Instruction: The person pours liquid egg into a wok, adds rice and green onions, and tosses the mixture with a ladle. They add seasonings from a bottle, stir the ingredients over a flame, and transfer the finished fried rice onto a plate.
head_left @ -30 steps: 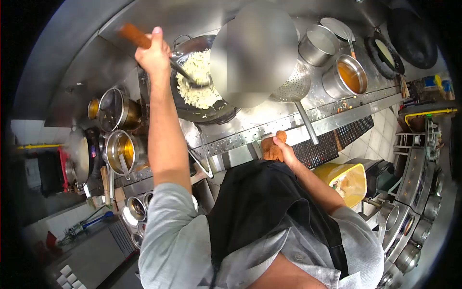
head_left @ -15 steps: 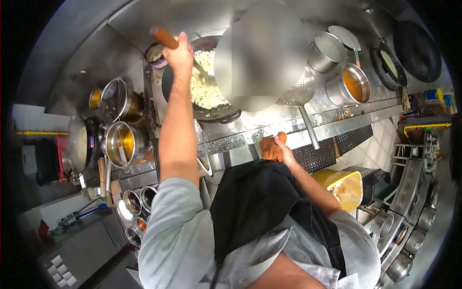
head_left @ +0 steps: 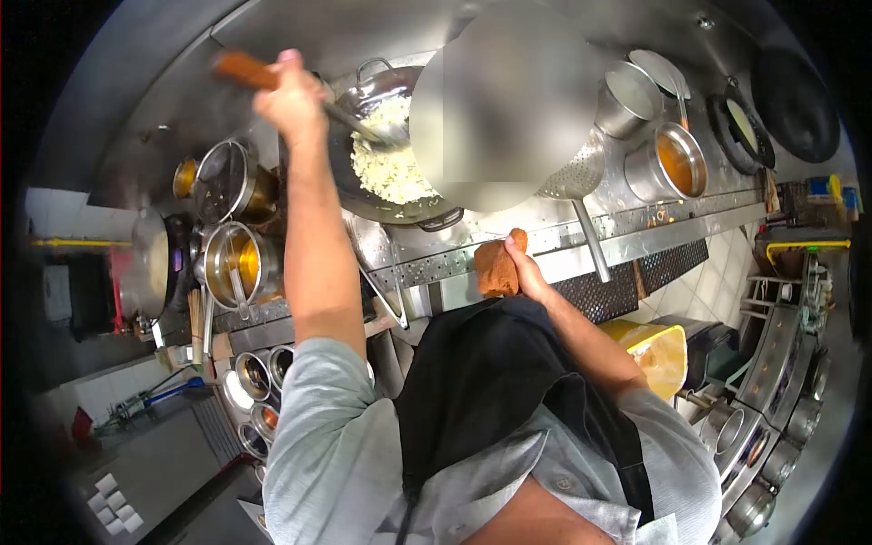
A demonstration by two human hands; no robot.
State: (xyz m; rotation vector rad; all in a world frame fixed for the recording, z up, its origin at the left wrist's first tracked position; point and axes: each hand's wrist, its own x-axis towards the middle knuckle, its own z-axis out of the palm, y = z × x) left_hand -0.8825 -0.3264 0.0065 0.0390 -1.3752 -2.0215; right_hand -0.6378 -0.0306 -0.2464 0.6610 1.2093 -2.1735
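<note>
My left hand [head_left: 295,104] is closed round the wooden handle of a metal spatula [head_left: 245,70]. Its blade end lies in pale chopped food [head_left: 386,168] inside a large dark wok [head_left: 386,86] on the stove. A blurred patch hides the wok's right side and part of the food. Near the stove's front edge, my right hand [head_left: 529,271] grips a folded brown cloth [head_left: 497,269] in front of my black apron.
Right of the wok lie a perforated skimmer [head_left: 592,238], a pot of orange sauce [head_left: 649,173] and a steel pot [head_left: 627,95]. Pots with strainers [head_left: 241,263] stand at left. A yellow bin [head_left: 658,350] stands below on the right.
My left hand has moved left, and the spatula's handle has swung to a flatter, more leftward slant. My right hand and the cloth have shifted slightly left and up.
</note>
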